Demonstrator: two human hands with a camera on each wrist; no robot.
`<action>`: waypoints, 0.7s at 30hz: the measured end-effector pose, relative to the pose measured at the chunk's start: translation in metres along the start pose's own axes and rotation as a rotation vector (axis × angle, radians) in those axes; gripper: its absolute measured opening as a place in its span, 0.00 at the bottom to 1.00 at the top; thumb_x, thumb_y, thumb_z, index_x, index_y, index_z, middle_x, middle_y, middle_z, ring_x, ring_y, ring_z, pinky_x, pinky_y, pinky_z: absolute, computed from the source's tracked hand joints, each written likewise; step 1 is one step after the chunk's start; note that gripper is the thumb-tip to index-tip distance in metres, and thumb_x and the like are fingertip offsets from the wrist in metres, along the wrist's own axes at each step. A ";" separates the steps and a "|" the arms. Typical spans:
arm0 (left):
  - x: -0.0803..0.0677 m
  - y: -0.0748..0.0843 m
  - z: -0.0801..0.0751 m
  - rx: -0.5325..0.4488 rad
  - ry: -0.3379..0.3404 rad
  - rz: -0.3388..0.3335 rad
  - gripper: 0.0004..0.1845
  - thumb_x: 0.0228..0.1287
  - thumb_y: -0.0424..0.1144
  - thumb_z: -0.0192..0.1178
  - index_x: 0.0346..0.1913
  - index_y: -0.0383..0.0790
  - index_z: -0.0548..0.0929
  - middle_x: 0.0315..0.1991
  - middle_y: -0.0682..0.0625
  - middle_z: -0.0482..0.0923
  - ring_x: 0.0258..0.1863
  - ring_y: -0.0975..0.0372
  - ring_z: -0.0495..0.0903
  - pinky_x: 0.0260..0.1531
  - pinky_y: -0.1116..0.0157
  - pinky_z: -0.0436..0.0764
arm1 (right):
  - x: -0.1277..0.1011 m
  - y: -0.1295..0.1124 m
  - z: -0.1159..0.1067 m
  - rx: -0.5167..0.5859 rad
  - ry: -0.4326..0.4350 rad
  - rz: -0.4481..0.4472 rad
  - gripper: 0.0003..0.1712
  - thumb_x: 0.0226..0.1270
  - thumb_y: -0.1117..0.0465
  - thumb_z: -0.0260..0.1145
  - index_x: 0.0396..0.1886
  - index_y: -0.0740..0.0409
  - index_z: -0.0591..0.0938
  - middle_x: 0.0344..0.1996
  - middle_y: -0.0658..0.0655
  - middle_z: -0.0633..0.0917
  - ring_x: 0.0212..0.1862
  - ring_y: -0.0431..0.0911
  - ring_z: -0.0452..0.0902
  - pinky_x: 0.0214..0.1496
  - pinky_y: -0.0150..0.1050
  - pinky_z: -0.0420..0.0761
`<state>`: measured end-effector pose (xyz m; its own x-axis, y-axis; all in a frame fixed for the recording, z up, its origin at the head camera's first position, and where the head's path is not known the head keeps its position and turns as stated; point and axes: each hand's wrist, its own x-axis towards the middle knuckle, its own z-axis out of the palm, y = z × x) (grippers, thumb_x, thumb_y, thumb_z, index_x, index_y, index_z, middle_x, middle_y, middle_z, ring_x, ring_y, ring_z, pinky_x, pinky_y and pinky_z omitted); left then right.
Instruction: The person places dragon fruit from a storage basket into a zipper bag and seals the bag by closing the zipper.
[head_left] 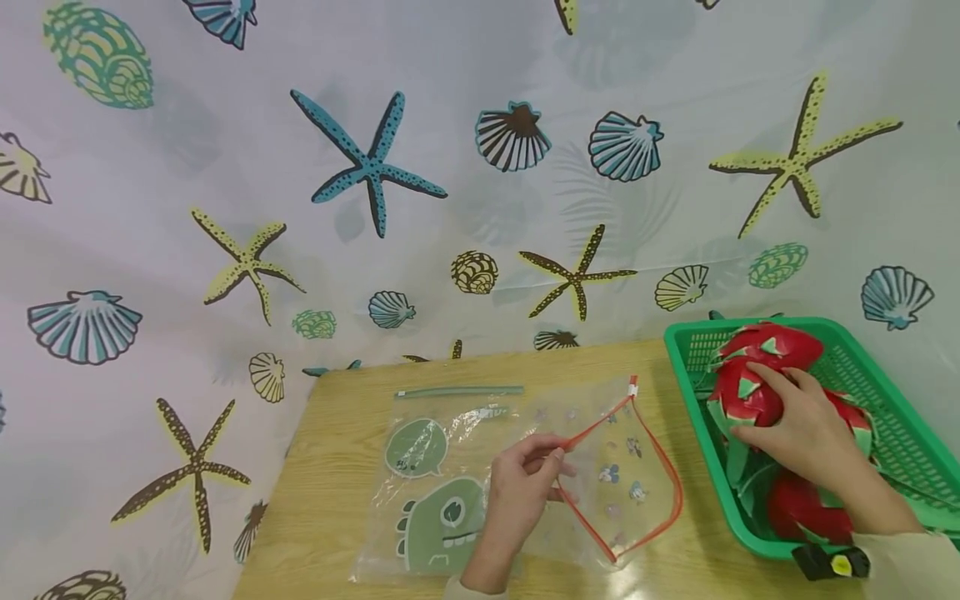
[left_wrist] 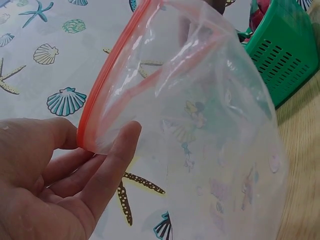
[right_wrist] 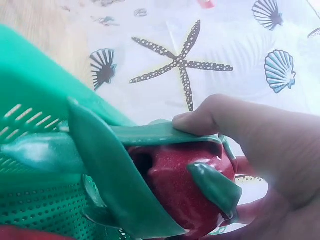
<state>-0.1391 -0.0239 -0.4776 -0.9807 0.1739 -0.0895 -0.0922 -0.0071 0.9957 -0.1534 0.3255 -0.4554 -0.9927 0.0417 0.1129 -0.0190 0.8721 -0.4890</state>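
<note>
My left hand pinches the red zip edge of a clear zip bag printed with small cartoon figures. Its mouth gapes open toward the right; the left wrist view shows thumb and fingers on the red rim. Over at the basket, my right hand grips a red dragon fruit with green scales. In the right wrist view the thumb lies on a green scale and the fingers wrap round the far side of the dragon fruit. Other dragon fruits lie beneath and behind it.
A green plastic basket with perforated walls stands at the table's right. Left of the red-edged bag lies a flat clear zip bag with a green dinosaur print. A shell-and-starfish cloth hangs behind the wooden table.
</note>
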 end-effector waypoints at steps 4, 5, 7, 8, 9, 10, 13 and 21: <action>0.000 0.000 0.000 -0.011 0.002 0.003 0.08 0.69 0.34 0.60 0.46 0.43 0.86 0.42 0.41 0.87 0.30 0.59 0.87 0.26 0.62 0.88 | -0.003 -0.003 -0.002 -0.001 -0.005 0.013 0.57 0.52 0.50 0.77 0.76 0.60 0.58 0.63 0.82 0.58 0.55 0.76 0.60 0.39 0.71 0.77; 0.000 0.000 0.000 -0.013 0.006 0.004 0.08 0.69 0.35 0.60 0.46 0.44 0.86 0.42 0.41 0.87 0.31 0.59 0.87 0.26 0.62 0.88 | -0.003 -0.004 -0.003 -0.003 -0.004 0.015 0.57 0.52 0.50 0.77 0.76 0.59 0.57 0.64 0.82 0.58 0.55 0.76 0.59 0.39 0.71 0.77; 0.000 0.000 0.001 -0.017 0.014 0.007 0.08 0.68 0.35 0.60 0.46 0.44 0.86 0.42 0.42 0.87 0.31 0.59 0.87 0.26 0.62 0.88 | -0.005 -0.005 -0.004 -0.006 0.008 0.015 0.57 0.51 0.50 0.77 0.76 0.59 0.58 0.64 0.81 0.58 0.56 0.76 0.58 0.39 0.71 0.77; 0.000 0.000 0.001 -0.018 0.018 0.008 0.08 0.69 0.35 0.60 0.46 0.44 0.86 0.42 0.42 0.87 0.31 0.59 0.87 0.25 0.61 0.88 | -0.006 -0.006 -0.005 -0.007 0.018 0.011 0.57 0.51 0.51 0.78 0.76 0.59 0.58 0.64 0.81 0.58 0.56 0.75 0.58 0.39 0.72 0.77; 0.000 0.001 0.001 -0.019 0.021 0.008 0.08 0.69 0.35 0.61 0.46 0.44 0.86 0.42 0.42 0.87 0.31 0.59 0.87 0.25 0.61 0.88 | -0.006 -0.006 -0.006 -0.007 0.028 0.006 0.57 0.51 0.51 0.78 0.76 0.59 0.58 0.64 0.81 0.58 0.56 0.75 0.58 0.39 0.72 0.77; 0.000 0.001 0.001 -0.022 0.024 0.007 0.08 0.69 0.35 0.61 0.46 0.44 0.86 0.42 0.42 0.87 0.32 0.59 0.87 0.25 0.61 0.88 | -0.007 -0.007 -0.007 -0.008 0.036 0.000 0.57 0.51 0.51 0.78 0.76 0.59 0.58 0.63 0.81 0.59 0.56 0.75 0.57 0.38 0.72 0.77; -0.001 0.001 0.001 -0.023 0.030 0.006 0.08 0.69 0.34 0.60 0.46 0.44 0.86 0.43 0.43 0.87 0.32 0.59 0.87 0.25 0.62 0.88 | -0.009 -0.010 -0.010 -0.008 0.056 -0.013 0.56 0.50 0.51 0.78 0.76 0.59 0.59 0.63 0.80 0.60 0.56 0.75 0.57 0.39 0.73 0.76; -0.001 0.001 0.000 -0.024 0.025 0.033 0.08 0.69 0.35 0.60 0.48 0.42 0.85 0.46 0.41 0.86 0.33 0.60 0.87 0.26 0.62 0.88 | -0.015 -0.014 -0.018 0.016 0.044 -0.035 0.57 0.52 0.48 0.77 0.77 0.56 0.58 0.64 0.80 0.60 0.58 0.74 0.56 0.41 0.75 0.73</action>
<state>-0.1383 -0.0243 -0.4765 -0.9872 0.1487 -0.0572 -0.0633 -0.0365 0.9973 -0.1362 0.3214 -0.4348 -0.9853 0.0326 0.1679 -0.0562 0.8653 -0.4981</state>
